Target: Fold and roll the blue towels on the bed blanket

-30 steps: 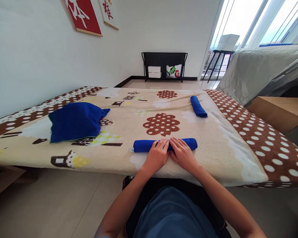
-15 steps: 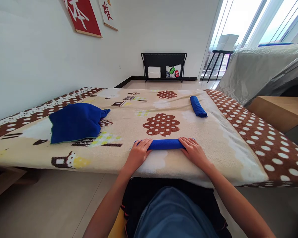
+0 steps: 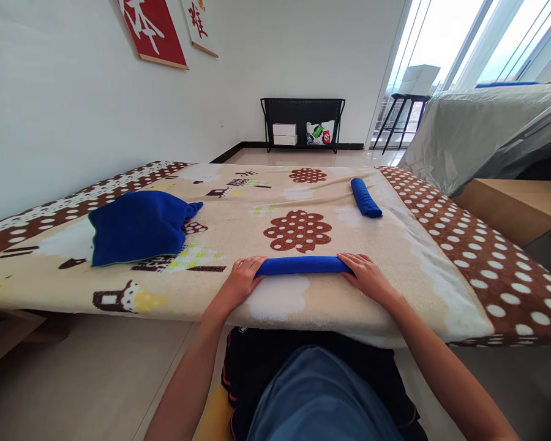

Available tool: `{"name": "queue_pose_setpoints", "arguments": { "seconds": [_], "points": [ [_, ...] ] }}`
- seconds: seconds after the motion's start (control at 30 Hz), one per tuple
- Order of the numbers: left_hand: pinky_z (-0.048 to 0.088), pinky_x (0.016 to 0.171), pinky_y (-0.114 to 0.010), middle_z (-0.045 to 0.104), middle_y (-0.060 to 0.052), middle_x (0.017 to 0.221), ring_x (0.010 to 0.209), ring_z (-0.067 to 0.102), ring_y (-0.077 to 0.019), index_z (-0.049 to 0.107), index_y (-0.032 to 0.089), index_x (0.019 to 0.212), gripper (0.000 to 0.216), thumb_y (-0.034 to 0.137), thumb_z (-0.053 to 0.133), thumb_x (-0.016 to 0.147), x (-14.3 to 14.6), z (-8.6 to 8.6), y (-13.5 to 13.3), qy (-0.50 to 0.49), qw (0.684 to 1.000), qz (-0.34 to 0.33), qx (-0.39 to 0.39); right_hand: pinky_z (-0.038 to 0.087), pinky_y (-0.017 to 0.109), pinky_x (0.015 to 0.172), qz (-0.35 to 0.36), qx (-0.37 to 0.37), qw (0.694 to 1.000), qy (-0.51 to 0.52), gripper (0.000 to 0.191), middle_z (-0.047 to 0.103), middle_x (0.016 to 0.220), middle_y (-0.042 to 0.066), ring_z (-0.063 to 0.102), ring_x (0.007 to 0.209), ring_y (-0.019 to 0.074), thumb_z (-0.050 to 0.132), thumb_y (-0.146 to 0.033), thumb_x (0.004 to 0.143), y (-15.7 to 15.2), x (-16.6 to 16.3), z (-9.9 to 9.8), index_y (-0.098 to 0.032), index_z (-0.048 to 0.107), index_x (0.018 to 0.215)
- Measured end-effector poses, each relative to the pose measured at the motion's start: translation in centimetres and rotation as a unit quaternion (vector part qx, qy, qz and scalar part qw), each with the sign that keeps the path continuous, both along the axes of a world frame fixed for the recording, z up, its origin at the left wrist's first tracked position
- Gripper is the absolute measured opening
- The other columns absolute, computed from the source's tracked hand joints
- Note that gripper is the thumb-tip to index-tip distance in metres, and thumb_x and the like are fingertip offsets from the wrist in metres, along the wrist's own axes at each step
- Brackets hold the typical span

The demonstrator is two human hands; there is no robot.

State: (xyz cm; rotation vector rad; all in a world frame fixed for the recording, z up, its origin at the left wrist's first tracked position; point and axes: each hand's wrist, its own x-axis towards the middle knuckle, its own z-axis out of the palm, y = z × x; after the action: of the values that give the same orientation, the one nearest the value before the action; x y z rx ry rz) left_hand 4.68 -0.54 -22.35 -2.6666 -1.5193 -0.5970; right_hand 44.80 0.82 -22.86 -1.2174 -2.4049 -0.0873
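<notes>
A rolled blue towel (image 3: 303, 265) lies crosswise near the front edge of the bed, between my two hands. My left hand (image 3: 245, 274) is closed over its left end, fingers on top and thumb at the near side. Around the right end my right hand (image 3: 365, 274) is closed in the same way. Another rolled blue towel (image 3: 366, 198) lies apart, farther back on the right. To the left rests a loose, crumpled blue towel (image 3: 138, 229) with a green-stitched edge.
A cream patterned blanket (image 3: 239, 229) with brown polka-dot borders covers the bed. A wooden box-like piece (image 3: 517, 205) and a plastic-covered bulk (image 3: 491, 128) stand at the right. Against the far wall is a black rack (image 3: 303, 110); a black stool (image 3: 401, 116) stands by the window.
My hands have moved apart along the towel roll, the left one outward to the left and the right one slightly right. More of the blue roll shows between them.
</notes>
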Motion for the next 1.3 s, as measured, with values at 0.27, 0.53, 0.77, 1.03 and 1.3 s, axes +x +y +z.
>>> {"name": "queue_pose_setpoints", "arguments": {
  "seconds": [0.27, 0.53, 0.77, 1.03, 1.3],
  "points": [
    [0.033, 0.107, -0.044, 0.053, -0.011, 0.148, 0.134, 0.050, -0.0265, 0.042, 0.026, 0.148, 0.048, 0.039, 0.045, 0.102, 0.1, 0.4, -0.1, 0.020, 0.999, 0.020, -0.027, 0.044, 0.049, 0.108, 0.010, -0.036, 0.998, 0.042, 0.051, 0.059, 0.141, 0.010, 0.056, 0.129, 0.0270, 0.053, -0.034, 0.099, 0.5, 0.7, -0.8, -0.025, 0.047, 0.148],
    [0.035, 0.106, -0.043, 0.058, -0.010, 0.142, 0.128, 0.052, -0.0260, 0.048, 0.024, 0.144, 0.043, 0.036, 0.043, 0.102, 0.0, 0.3, -0.2, -0.016, 0.999, 0.023, -0.023, 0.044, 0.049, 0.102, -0.001, -0.031, 0.999, 0.042, 0.039, 0.070, 0.122, 0.011, 0.066, 0.108, 0.0271, 0.055, -0.034, 0.098, 0.3, 0.5, 1.1, -0.022, 0.058, 0.135],
    [0.034, 0.111, -0.045, 0.057, -0.010, 0.144, 0.131, 0.051, -0.0256, 0.042, 0.024, 0.146, 0.048, 0.043, 0.043, 0.102, 0.8, 0.8, -1.1, -0.071, 0.996, 0.019, -0.057, 0.053, 0.036, 0.094, 0.029, -0.054, 0.990, 0.129, 0.043, 0.068, 0.125, 0.005, 0.066, 0.109, 0.0227, 0.053, -0.043, 0.099, -1.7, 0.3, 9.7, -0.029, 0.055, 0.140],
    [0.041, 0.108, -0.043, 0.059, -0.009, 0.137, 0.122, 0.054, -0.0270, 0.046, 0.024, 0.142, 0.048, 0.043, 0.052, 0.098, 6.0, 1.7, -3.2, -0.157, 0.978, -0.041, -0.128, 0.054, 0.037, 0.093, 0.125, 0.038, 0.973, 0.193, 0.019, 0.071, 0.107, 0.002, 0.067, 0.100, 0.0197, 0.065, -0.039, 0.092, -2.5, -1.0, 20.5, -0.026, 0.071, 0.104],
    [0.048, 0.096, -0.043, 0.064, -0.011, 0.111, 0.109, 0.056, -0.0289, 0.055, 0.020, 0.124, 0.046, 0.046, 0.068, 0.088, 13.8, 0.4, -3.5, -0.247, 0.947, -0.045, -0.202, 0.054, 0.034, 0.087, 0.136, 0.125, 0.959, 0.216, 0.020, 0.070, 0.101, 0.001, 0.065, 0.092, 0.0176, 0.072, -0.036, 0.087, -4.0, -6.5, 26.7, -0.022, 0.073, 0.101]
  ]
}}
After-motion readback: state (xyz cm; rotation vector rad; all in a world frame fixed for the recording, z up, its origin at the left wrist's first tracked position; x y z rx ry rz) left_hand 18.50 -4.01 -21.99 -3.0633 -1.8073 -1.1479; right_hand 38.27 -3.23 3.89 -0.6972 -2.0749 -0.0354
